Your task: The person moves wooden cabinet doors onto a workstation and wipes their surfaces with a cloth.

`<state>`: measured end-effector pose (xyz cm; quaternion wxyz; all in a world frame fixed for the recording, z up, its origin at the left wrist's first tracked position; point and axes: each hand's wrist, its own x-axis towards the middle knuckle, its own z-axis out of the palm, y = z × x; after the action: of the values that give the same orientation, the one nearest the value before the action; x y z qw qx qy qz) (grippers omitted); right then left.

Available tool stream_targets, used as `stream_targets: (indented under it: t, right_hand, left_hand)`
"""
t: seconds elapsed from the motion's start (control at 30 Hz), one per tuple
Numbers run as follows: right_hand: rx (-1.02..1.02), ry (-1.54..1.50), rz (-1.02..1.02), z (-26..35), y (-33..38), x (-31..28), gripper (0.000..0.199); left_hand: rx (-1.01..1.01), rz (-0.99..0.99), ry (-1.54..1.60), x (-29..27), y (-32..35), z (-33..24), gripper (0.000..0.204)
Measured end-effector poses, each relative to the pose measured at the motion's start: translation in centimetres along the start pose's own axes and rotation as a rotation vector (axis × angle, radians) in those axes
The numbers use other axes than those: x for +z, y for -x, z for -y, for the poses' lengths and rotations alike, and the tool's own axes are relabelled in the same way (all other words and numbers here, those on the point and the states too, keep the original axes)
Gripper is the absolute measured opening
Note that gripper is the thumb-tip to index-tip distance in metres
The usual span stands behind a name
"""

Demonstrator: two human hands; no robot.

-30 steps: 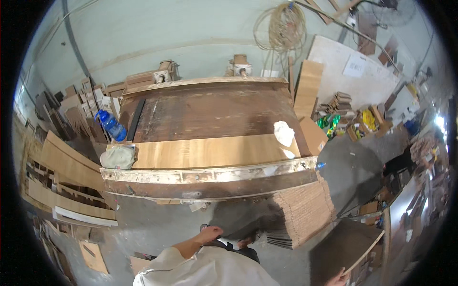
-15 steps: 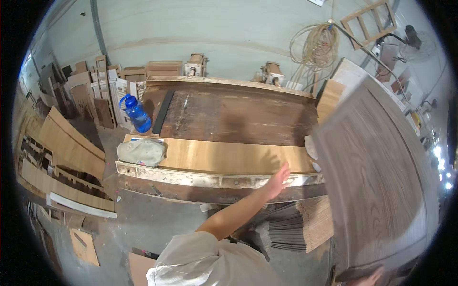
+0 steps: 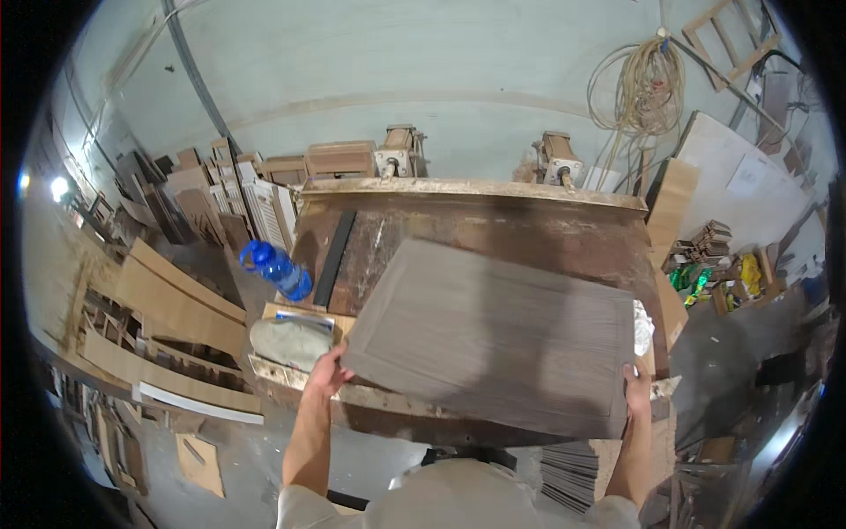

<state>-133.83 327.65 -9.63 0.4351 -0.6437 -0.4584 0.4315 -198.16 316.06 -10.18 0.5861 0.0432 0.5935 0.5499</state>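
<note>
While your left hand point(image 3: 326, 375) clamps the panel point(image 3: 493, 339) at its near-left corner and your right hand point(image 3: 636, 388) its near-right edge, it hangs tilted over the table point(image 3: 564, 216). Looks stiff, broad, fairly heavy; hold opposite edges. Beyond left grip: blue bottle point(image 3: 276, 269).

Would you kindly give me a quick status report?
Left hand and right hand grip grey-brown panel over workbench. Blue bottle and grey bundle sit left.

Both forearms were extended forward; the left hand point(image 3: 327, 375) and right hand point(image 3: 636, 388) were clamped on opposite edges of the panel point(image 3: 493, 335).
</note>
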Motion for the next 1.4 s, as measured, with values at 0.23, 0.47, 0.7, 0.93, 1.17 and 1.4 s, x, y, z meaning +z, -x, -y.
stream_targets:
  t: [0.23,0.47,0.7,0.93,1.17,1.4]
  right_hand:
    - [0.146,0.048,0.137,-0.5,-16.2,10.7,0.04]
    - [-0.075,0.316,0.028,-3.4,-30.0,17.4,0.039]
    - [-0.311,0.75,-0.214,-3.5,-26.1,21.0,0.061]
    - [-0.388,0.534,-0.253,-4.8,-23.1,18.2,0.064]
    - [-0.164,0.711,0.069,-1.9,-27.0,15.4,0.058]
    - [-0.245,0.765,-0.245,-3.4,-28.2,19.2,0.053]
  left_hand:
    - [0.017,-0.188,-0.479,-2.0,-7.6,-2.3,0.063]
    - [0.417,-0.188,-0.822,-0.5,-20.4,-3.1,0.049]
    - [0.582,-0.502,-1.464,7.9,-23.2,-0.7,0.067]
    - [0.672,-0.492,-1.424,6.9,-20.2,1.3,0.063]
    - [0.707,-0.419,-1.476,8.5,-22.9,-2.7,0.06]
    - [0.786,-0.505,-1.49,11.9,-27.7,-4.7,0.06]
